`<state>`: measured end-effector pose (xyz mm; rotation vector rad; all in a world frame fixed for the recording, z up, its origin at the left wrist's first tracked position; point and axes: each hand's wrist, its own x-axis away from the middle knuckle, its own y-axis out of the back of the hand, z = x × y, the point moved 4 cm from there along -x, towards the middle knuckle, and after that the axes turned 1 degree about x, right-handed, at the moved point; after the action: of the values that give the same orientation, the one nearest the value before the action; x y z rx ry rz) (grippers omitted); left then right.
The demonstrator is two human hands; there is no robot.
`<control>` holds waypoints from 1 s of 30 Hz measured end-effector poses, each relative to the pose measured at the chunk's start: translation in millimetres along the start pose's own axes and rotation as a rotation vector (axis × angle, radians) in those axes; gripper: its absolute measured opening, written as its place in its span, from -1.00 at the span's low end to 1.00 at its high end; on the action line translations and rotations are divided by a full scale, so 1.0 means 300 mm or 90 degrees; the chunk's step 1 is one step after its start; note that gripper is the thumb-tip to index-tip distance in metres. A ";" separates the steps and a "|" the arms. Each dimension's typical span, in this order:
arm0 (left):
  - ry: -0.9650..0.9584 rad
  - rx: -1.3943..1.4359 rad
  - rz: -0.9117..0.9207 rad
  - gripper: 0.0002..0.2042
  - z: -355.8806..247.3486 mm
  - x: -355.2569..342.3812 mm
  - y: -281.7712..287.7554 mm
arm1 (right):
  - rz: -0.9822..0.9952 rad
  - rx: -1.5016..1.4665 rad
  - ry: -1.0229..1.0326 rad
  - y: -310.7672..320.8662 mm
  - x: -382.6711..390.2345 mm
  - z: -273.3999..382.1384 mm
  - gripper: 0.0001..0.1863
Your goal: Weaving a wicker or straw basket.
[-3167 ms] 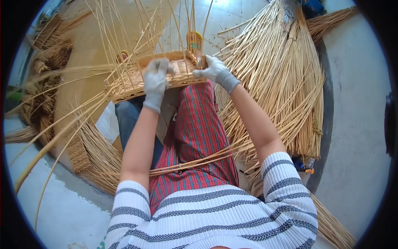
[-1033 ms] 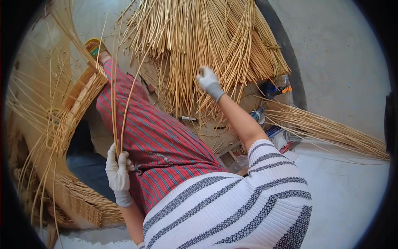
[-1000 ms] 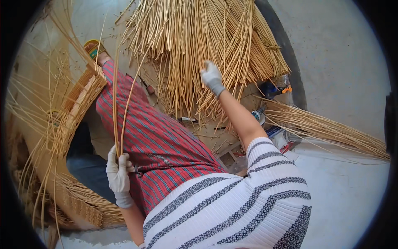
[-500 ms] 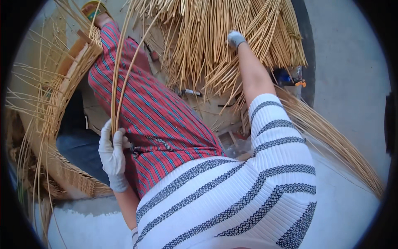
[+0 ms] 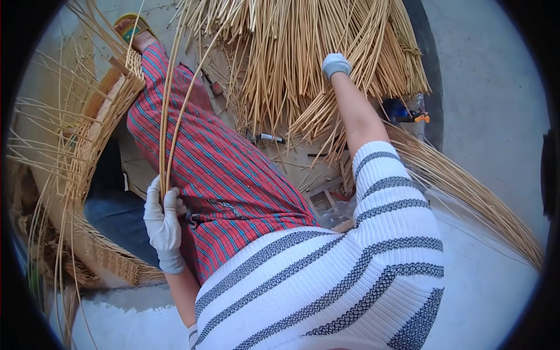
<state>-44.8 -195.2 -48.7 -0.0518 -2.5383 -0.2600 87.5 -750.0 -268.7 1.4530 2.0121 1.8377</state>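
Observation:
My left hand (image 5: 163,226), in a white glove, is closed round the lower ends of a few long tan wicker rods (image 5: 164,125). The rods rise past my red striped clothing, bending apart toward the top. My right arm reaches far forward, and my right hand (image 5: 336,65), also gloved, rests on a large pile of wicker rods (image 5: 280,64). Its fingers point away and are hidden, so their grip does not show. To my left stands a curved, partly woven wicker piece (image 5: 99,125), with loose rod ends sticking out around it.
A long bundle of thin rods (image 5: 478,198) runs out to the right. Near the pile lie a dark blue object with an orange tip (image 5: 402,111), a black-and-white tool (image 5: 270,139) and a small reddish block (image 5: 216,88). My sandalled foot (image 5: 133,29) is at the upper left.
The whole view has shifted slightly. My right hand has drawn back a little on the pile. My left hand keeps the same rods.

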 end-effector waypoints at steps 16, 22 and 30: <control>-0.002 -0.002 0.022 -0.67 0.000 -0.025 -0.026 | -0.022 -0.041 0.079 -0.175 0.101 0.090 -0.72; -0.011 -0.012 0.017 -0.67 -0.002 -0.028 -0.029 | -0.042 -0.259 -0.041 -0.190 0.151 0.110 -0.56; -0.021 -0.045 0.020 -0.68 -0.020 -0.042 -0.051 | -0.050 -0.241 0.144 -0.267 0.100 0.127 -0.69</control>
<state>-32.4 -211.2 -53.6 -0.1233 -2.5577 -0.3395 46.9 -690.0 -327.9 1.0905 1.6456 2.2758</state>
